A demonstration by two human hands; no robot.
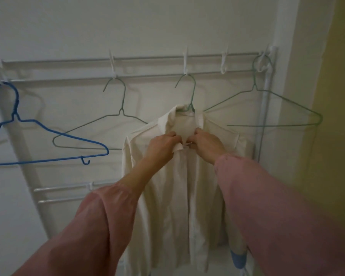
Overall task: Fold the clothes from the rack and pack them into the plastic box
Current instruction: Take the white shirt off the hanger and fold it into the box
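the cream shirt hangs on a green hanger at the rack top rail, right of centre. the left hand and right hand pinch the placket below the collar. the fabric appears light, soft and limp; the shoulders likely offer the best hold.

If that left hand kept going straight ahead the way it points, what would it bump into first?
The left hand pinches the white shirt just below its collar, so the shirt's front comes first. Behind that is probably the white wall, though depth is hard to judge.
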